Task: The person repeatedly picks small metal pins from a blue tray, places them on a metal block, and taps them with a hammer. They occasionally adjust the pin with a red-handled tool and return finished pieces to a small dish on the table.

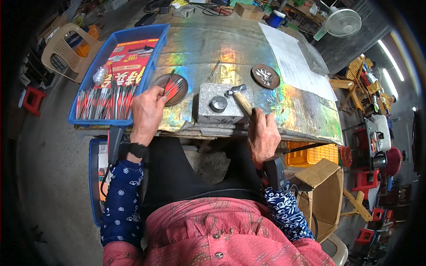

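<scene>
My left hand point(148, 108) is at the near-left rim of a round brown dish point(181, 96). Its fingers are pinched at several slim red-and-silver pieces point(173, 87), which fan out over the dish. My right hand point(262, 135) grips a hammer point(242, 103) by its wooden handle. The hammer's metal head lies over the top of a grey metal block point(208, 92). On that block, left of the hammer, sits a small dark round ring-like piece point(218, 103). Many more red-and-silver pieces point(104, 103) stand in a row in the blue tray point(73, 114) at the left.
A second brown dish point(277, 82) holds small silver bits, with more bits point(271, 99) loose beside it. A thin dark rod point(214, 68) lies behind the block. White sheeting point(293, 57) covers the table's right side. A cardboard box point(328, 195) and yellow crate point(310, 153) stand below right.
</scene>
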The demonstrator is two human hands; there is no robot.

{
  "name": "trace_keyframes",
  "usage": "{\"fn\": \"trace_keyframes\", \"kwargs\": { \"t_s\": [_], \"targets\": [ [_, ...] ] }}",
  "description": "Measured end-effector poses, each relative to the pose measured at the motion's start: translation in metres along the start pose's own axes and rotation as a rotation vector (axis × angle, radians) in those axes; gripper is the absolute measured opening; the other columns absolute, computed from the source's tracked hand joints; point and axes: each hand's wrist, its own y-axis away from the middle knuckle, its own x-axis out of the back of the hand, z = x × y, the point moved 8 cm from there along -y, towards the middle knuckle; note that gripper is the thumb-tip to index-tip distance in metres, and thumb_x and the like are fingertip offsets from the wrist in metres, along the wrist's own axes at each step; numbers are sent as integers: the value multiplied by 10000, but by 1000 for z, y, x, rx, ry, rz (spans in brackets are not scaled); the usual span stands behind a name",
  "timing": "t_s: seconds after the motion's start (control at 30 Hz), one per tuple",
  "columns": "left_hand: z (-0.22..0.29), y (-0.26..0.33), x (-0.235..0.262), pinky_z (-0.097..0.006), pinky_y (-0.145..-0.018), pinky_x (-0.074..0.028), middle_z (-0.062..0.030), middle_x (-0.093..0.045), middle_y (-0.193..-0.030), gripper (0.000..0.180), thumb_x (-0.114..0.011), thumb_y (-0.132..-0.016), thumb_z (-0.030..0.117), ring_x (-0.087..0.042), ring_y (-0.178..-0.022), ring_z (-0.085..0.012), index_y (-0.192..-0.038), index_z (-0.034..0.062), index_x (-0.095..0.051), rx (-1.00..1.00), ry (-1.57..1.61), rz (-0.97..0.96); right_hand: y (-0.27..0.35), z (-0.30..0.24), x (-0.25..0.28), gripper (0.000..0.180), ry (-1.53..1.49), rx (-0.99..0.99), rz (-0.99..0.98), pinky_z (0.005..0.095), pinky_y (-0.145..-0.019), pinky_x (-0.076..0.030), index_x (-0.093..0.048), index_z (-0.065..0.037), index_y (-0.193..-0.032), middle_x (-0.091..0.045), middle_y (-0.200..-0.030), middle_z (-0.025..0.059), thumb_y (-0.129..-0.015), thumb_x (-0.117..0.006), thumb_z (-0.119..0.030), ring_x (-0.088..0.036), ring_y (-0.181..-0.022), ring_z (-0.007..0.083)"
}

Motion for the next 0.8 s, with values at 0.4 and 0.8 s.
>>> {"fn": "trace_keyframes", "kwargs": {
  "t_s": [0.4, 0.8],
  "targets": [
    [-13, -4, -50, -485, -611, -485, -214, -602, -822, 114, -526, -869, 76, -612, -745, -407, -797, -3, -564, -210, -470, -57, -1, 8, -3, 369, -48, -62, -69, 435, -712, -494, -540, -64, -1203, -534, -951, 184, -858, -640, -152, -585, -837, 370],
    [52, 133, -18, -396, -690, -483, -125, -640, -843, 173, -698, -760, 147, -615, -783, -337, -899, 49, -669, -198, 165, -599, 0, -1, 44, 317, -93, 6, 126, 375, -764, -497, -612, -70, -1171, -589, -1002, 153, -865, -658, -142, -615, -886, 274]
  ]
}}
